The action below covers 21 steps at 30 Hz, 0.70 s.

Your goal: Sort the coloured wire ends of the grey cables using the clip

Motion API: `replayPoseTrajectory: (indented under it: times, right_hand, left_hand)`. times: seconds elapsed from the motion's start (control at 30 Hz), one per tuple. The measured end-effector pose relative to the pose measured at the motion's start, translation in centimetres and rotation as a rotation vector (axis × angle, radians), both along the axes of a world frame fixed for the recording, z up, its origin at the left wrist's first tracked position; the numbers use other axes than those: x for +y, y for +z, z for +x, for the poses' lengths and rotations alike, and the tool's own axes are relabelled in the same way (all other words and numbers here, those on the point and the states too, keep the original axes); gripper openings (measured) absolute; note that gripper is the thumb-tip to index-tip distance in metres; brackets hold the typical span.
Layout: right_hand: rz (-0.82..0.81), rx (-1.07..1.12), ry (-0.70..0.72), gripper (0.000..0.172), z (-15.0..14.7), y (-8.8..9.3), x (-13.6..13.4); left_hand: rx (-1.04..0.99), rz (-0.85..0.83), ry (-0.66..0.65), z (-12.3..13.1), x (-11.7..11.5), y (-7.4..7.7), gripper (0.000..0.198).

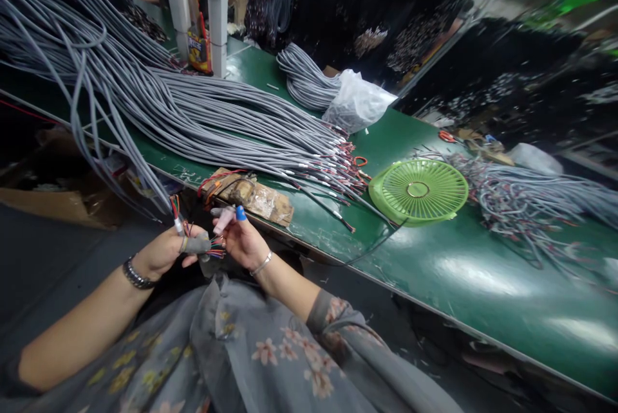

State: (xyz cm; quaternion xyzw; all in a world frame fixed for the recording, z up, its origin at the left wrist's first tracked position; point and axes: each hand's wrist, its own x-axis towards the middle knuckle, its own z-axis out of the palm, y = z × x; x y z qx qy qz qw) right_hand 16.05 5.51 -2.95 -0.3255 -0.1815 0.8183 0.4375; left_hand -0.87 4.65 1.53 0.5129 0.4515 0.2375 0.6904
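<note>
My left hand (163,252) is closed around the end of a grey cable, whose stripped coloured wires (217,247) fan out towards the right. A grey wrapping (196,245) covers what looks like a fingertip there. Opposite it, the fingers of my right hand (248,244) are drawn together at these wire ends; the exact contact is small and partly hidden. Pinkish and blue wraps (240,212) cover some of its fingertips. Just beyond my left hand, another bunch of coloured wires (174,206) stands out of grey cable.
A big bundle of grey cables (193,117) runs along the green table (434,278). A taped wooden block (265,202) lies at its near edge. Right of the bundle sits a green fan (418,190), with a plastic bag (360,101) behind and more cables (545,197) farther right.
</note>
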Motion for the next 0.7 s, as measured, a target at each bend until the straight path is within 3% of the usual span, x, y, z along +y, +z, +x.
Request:
replayPoseTrajectory:
  times: [0.27, 0.37, 0.5, 0.7]
  right_hand:
    - [-0.005, 0.031, 0.116, 0.057, 0.8, 0.2, -0.3]
    - [0.021, 0.006, 0.127, 0.052, 1.0, 0.7, -0.2]
    - [0.088, -0.063, 0.054, 0.038, 0.8, 0.9, -0.2]
    - [0.282, -0.288, -0.158, 0.051, 0.3, -0.5, -0.4]
  left_hand:
    - [0.102, 0.280, 0.037, 0.0, -2.6, 0.9, 0.041]
    - [0.129, 0.390, 0.081, 0.3, -3.3, 1.0, 0.040]
    - [0.143, 0.476, 0.104, 0.7, -3.5, 0.9, 0.040]
    - [0.137, 0.449, 0.152, 1.0, -3.4, 0.4, 0.039]
